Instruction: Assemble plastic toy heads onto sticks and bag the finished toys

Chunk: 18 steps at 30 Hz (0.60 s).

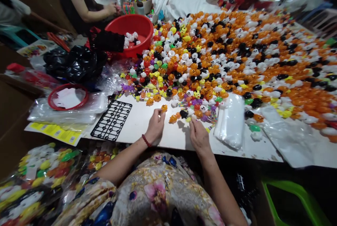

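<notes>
My left hand (pixel 156 125), with a red bead bracelet at the wrist, pinches a small orange pumpkin-like plastic figure (pixel 164 108) just above the white table (pixel 139 120). Over to the right, my right hand (pixel 200 135) is closed at the fingertips on a small yellow figure (pixel 187 119), partly hidden by the fingers. Between the two hands lie an orange figure (pixel 173 118) and a black figure (pixel 183 114). Beyond them spreads a big heap of little figures (pixel 210 57) in orange, white, black, yellow and other colours, some on thin sticks.
A black grid tray (pixel 112 120) lies left of my hands, near a red basket (pixel 67 106) and black plastic bags (pixel 75 62). Stacked clear bags (pixel 230 120) sit to the right. Behind stands a red basin (pixel 147 29); another person (pixel 84 5) works beside it. A green stool (pixel 289 187) is below right.
</notes>
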{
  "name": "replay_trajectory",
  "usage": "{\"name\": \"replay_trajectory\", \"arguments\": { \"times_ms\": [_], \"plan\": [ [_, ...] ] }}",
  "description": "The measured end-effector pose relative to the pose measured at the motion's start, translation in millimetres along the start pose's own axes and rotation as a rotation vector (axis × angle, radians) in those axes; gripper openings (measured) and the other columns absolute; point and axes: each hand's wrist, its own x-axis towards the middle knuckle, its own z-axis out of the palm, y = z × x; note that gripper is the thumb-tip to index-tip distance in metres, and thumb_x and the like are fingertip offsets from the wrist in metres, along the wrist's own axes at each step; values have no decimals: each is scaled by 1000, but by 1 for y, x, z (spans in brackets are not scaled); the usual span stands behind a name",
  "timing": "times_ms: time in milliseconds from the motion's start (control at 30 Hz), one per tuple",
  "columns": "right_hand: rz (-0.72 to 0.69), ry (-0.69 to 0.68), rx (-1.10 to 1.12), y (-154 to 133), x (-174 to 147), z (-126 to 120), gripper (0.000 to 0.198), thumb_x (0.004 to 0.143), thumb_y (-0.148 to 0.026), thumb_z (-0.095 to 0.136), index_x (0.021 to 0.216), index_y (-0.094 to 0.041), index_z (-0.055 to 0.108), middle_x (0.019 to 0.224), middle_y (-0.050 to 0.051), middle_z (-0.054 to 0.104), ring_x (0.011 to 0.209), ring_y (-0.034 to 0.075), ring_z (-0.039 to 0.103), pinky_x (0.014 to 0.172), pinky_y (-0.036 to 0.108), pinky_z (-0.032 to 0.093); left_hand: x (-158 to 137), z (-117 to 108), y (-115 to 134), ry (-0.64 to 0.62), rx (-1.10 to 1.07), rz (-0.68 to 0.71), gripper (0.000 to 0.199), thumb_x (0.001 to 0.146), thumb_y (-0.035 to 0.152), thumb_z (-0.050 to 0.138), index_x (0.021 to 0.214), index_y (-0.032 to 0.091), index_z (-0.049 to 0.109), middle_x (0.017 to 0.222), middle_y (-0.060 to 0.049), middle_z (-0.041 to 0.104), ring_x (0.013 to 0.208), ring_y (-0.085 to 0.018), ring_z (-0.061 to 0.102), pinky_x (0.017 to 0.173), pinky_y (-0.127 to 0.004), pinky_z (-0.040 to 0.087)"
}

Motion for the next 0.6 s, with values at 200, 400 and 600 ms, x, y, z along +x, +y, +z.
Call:
{"name": "replay_trajectory", "arguments": {
  "times_ms": [200, 400, 600],
  "plan": [
    [53, 121, -426, 22, 36, -9, 33, 92, -29, 47, 114, -16, 69, 117, 20, 61, 106, 36, 51, 91, 54, 39, 41, 2, -1, -46, 267, 149, 15, 82, 16, 58, 97, 20, 57, 113, -11, 53, 97, -24, 57, 88, -36, 45],
    [-60, -381, -658, -16, 105, 7, 29, 90, -15, 46, 99, -15, 73, 106, 16, 70, 99, 29, 56, 83, 38, 39, 38, 0, -16, 83, -248, -80, 22, 76, 18, 64, 94, 22, 53, 87, 0, 57, 80, -16, 56, 75, -28, 46],
    [-118, -651, -778, -25, 140, 22, 28, 81, -6, 52, 97, -8, 75, 99, 22, 71, 101, 30, 61, 82, 36, 40, 18, -29, -21, -218, -839, -282, 44, 66, 24, 78, 107, 20, 60, 87, 0, 62, 67, -9, 58, 62, -21, 44]
  ]
}}
